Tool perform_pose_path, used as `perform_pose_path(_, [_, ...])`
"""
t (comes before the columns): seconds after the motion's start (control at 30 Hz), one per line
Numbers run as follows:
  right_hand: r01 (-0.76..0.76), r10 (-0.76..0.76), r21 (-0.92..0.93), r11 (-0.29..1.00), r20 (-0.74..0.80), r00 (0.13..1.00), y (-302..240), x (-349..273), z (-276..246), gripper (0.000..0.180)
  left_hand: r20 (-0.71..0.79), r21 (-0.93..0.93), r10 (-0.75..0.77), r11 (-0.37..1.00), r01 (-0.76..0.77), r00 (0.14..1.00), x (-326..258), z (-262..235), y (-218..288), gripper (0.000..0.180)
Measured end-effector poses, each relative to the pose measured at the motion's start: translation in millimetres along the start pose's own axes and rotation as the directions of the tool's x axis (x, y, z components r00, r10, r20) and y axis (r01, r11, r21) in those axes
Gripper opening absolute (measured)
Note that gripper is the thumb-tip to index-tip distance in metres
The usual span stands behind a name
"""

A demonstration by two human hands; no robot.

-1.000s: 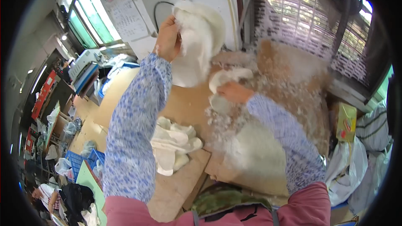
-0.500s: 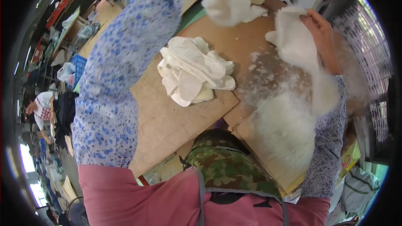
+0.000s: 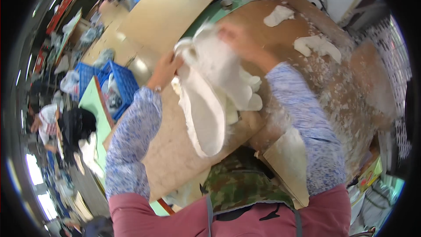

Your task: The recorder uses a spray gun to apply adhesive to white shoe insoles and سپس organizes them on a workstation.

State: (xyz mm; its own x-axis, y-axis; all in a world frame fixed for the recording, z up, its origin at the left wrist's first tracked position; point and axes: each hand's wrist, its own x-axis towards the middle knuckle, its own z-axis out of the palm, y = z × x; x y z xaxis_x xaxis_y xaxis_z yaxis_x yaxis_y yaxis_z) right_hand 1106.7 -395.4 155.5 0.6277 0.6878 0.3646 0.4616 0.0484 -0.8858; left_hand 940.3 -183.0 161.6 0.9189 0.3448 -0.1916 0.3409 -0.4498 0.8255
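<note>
A white fleecy shoe lining [image 3: 204, 114] with a long sole-shaped part hangs over the worktable in front of me. My left hand [image 3: 166, 68] is closed on its upper left edge, fingers wrapped round the fabric. My right hand [image 3: 239, 41] is at the upper right edge of the white fabric, its fingers smeared by motion, so its grip cannot be made out. Beneath the lining lies a pile of similar white pieces [image 3: 254, 101], mostly hidden by it. Two loose white pieces, a smaller one [image 3: 279, 16] and a curved one [image 3: 318, 47], lie farther right on the board.
White fluff [image 3: 333, 87] is scattered over the right side of the brown worktable [image 3: 171, 149]. Blue plastic crates [image 3: 120, 87] holding bags stand at the left. A tan board [image 3: 175, 4] lies at the back. Another person [image 3: 46, 120] is at far left.
Both hands have come from the far side to above the pile, bringing the white lining over it. The far right of the board, with its two loose pieces, is now uncovered.
</note>
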Motion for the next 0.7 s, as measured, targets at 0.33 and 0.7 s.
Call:
perform_pose_path(0.33, [-0.042,0.061,-0.141,0.989,0.133,0.989,151.2,-12.6,41.6,0.033,0.349,0.648,0.468,0.506,-0.570,0.812,-9.8,94.7,-26.8,0.051])
perform_pose_path(0.7, [-0.454,0.049,-0.811,0.368,-0.471,0.881,314.4,48.2,-170.7,0.025,0.309,0.588,0.438,0.609,-0.532,0.844,15.3,129.0,-73.2,0.044])
